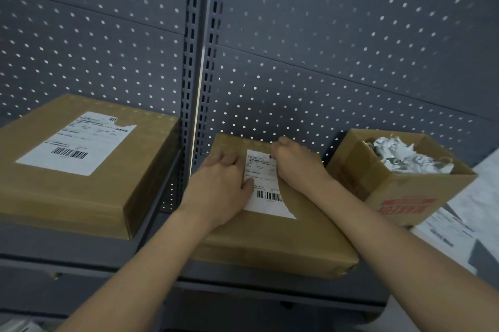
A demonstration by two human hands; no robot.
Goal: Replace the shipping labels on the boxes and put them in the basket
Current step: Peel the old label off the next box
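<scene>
2 hands at white shipping label (266, 185) on flat brown cardboard box (283, 237), which sits on grey metal shelf (67, 249).
Left hand (218, 188) rests flat and relaxed on box, thumb touching label's left edge. Right hand (297, 161) is curled at label's top-right corner; grip hidden, cannot tell if it pinches.

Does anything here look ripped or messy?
Yes. The label on the left box has a bite-shaped tear at its top corner, and the small open box at right is stuffed with crumpled paper scraps.
</scene>
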